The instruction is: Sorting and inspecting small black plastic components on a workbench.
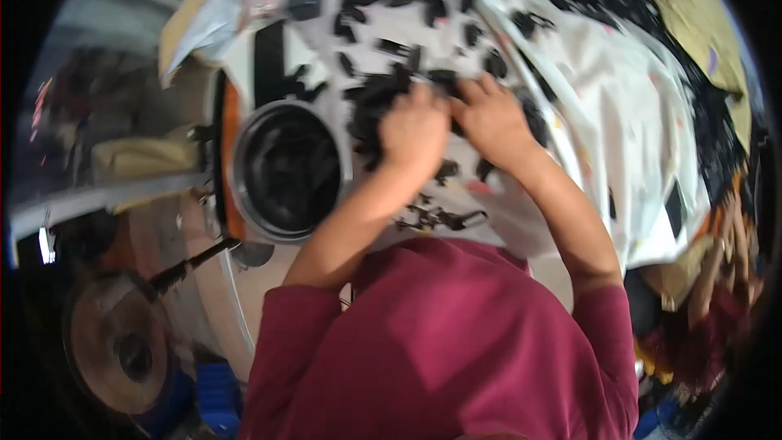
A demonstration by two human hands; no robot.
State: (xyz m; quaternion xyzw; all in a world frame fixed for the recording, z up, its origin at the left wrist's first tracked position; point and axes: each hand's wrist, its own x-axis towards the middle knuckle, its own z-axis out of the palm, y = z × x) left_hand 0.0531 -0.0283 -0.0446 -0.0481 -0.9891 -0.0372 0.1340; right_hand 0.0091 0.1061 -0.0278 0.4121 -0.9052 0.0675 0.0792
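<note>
Many small black pieces, elongated and with a plastic look, lie scattered over a white cloth-like cover on the table. Both my hands are over a dense heap of these black pieces (pixel 379 91), close side by side. My left hand (pixel 414 130) has its fingers curled down at the heap, blurred by motion. Bent fingers also show on my right hand (pixel 493 121), its thumb side turned toward the left hand. What either hand pinches is hidden or too small to name. Nearer to me lie a few thin brown-black bits (pixel 440 217).
A round grey tub (pixel 238 165) with dark contents stands left of my hands. White sheeting (pixel 627 114) drapes over the right side, with more black pieces beyond. At the lower left is a round fan-like object (pixel 85 334). Another person's arms (pixel 717 269) show at the far right.
</note>
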